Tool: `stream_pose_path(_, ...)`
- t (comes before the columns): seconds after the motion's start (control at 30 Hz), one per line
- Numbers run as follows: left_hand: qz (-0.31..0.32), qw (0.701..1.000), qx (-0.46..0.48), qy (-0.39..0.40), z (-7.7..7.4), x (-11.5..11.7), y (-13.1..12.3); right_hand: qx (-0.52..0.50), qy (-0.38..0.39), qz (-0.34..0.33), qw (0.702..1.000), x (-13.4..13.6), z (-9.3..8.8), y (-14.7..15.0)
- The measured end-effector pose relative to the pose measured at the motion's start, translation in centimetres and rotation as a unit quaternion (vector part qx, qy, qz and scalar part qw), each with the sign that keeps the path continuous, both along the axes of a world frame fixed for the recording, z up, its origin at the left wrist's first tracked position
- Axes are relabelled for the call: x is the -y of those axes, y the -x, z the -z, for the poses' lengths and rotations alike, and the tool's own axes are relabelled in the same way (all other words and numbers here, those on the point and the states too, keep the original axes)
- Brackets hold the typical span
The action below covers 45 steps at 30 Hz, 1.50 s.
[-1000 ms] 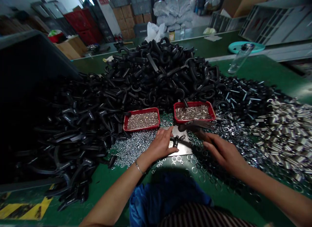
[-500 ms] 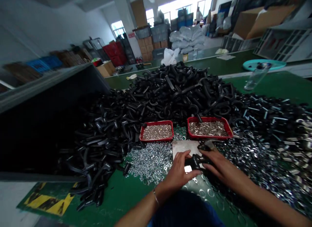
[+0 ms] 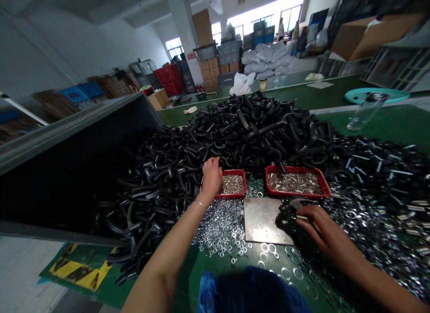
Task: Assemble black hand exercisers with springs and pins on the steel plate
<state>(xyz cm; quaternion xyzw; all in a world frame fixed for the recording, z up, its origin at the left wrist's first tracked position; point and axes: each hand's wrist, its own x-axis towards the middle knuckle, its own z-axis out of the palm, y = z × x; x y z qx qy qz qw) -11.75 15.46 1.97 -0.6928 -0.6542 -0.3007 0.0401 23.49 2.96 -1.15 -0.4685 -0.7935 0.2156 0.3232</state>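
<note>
A: How do the hands stand?

B: The left hand [image 3: 212, 176] bends across the left red tray [image 3: 244, 187] to the black pile [image 3: 255, 129]; its grip cannot be told. The right hand [image 3: 317, 221] is closed, seemingly on the ribbed end of a dark part [image 3: 285, 210], beside the steel plate's [image 3: 262, 221] right edge.

A: Sound technique?

B: Pinch pieces singly, wrist clear of the tray

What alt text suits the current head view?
A person's left hand hides part of a red tray of small metal pieces, while the right hand grips a partly hidden tool beside a metal plate. Behind rises a heap of black parts on a green table.
</note>
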Motion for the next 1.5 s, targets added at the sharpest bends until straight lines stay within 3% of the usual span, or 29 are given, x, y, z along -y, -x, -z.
stream_pose_path(0.13,0.076,0.986,-0.117,0.096,-0.5,-4.2,3.0,-0.009,0.05,0.033,0.998,0.6,0.1,0.3)
stream_pose_path(0.3,0.136,0.97,-0.159,0.126,-1.0,-5.0,4.3,-0.056,0.085,0.087,0.991,1.0,0.0,1.1)
stream_pose_path(0.4,0.14,0.978,-0.134,0.075,-3.2,-5.1,5.3,-0.127,0.132,0.12,0.976,0.9,-0.3,1.7)
stream_pose_path(0.47,0.081,0.993,-0.079,-0.039,-5.7,-5.0,6.0,-0.213,0.192,0.13,0.949,0.9,-0.5,2.2)
stream_pose_path(0.53,-0.011,0.987,-0.022,-0.158,-8.5,-4.3,6.3,-0.312,0.264,0.129,0.903,1.0,-0.6,2.8)
stream_pose_path(0.6,-0.032,0.979,0.006,-0.199,-10.8,-2.9,5.8,-0.395,0.34,0.116,0.846,1.4,-0.5,3.2)
stream_pose_path(0.67,0.004,0.984,0.023,-0.175,-11.8,-0.5,4.2,-0.44,0.413,0.093,0.792,2.1,-0.4,3.1)
stream_pose_path(0.73,0.062,0.991,0.035,-0.114,-11.1,2.8,1.6,-0.455,0.469,0.068,0.754,2.9,-0.2,2.7)
stream_pose_path(0.8,0.144,0.988,0.058,-0.016,-8.8,6.3,-1.5,-0.456,0.502,0.05,0.734,3.5,-0.1,2.0)
stream_pose_path(0.9,0.229,0.967,0.074,0.077,-4.5,10.6,-5.8,-0.441,0.502,0.041,0.743,3.7,0.0,1.4)
stream_pose_path(0.97,0.236,0.959,0.117,0.1,-2.1,12.3,-8.0,-0.403,0.477,0.03,0.78,3.3,-0.1,1.6)
stream_pose_path(1.03,0.211,0.952,0.193,0.105,-0.8,13.0,-9.6,-0.359,0.455,-0.01,0.815,3.0,-0.1,2.3)
stream_pose_path(1.07,0.188,0.949,0.232,0.104,-0.6,13.1,-10.2,-0.348,0.452,-0.043,0.82,2.9,-0.1,2.7)
stream_pose_path(1.13,0.131,0.938,0.306,0.1,-0.7,13.2,-11.2,-0.364,0.47,-0.121,0.795,3.0,0.0,3.7)
stream_pose_path(1.2,0.12,0.9,0.399,0.132,-1.3,13.2,-11.8,-0.418,0.503,-0.174,0.736,3.2,0.1,4.6)
stream_pose_path(1.23,0.144,0.862,0.456,0.169,-1.6,13.3,-12.0,-0.45,0.52,-0.184,0.703,3.3,0.2,5.0)
stream_pose_path(1.33,0.263,0.691,0.598,0.31,-2.1,13.6,-12.2,-0.516,0.553,-0.18,0.629,3.3,-0.1,5.7)
stream_pose_path(1.37,0.281,0.648,0.623,0.335,-2.2,13.5,-12.1,-0.519,0.558,-0.179,0.622,3.1,-0.2,5.7)
stream_pose_path(1.4,0.281,0.626,0.643,0.339,-2.2,13.4,-12.0,-0.515,0.555,-0.175,0.629,2.9,-0.4,5.7)
stream_pose_path(1.43,0.269,0.621,0.66,0.326,-2.2,13.2,-11.8,-0.507,0.544,-0.168,0.647,2.6,-0.5,5.7)
stream_pose_path(1.5,0.227,0.644,0.679,0.268,-2.0,12.6,-11.5,-0.495,0.498,-0.131,0.7,1.9,-0.5,5.3)
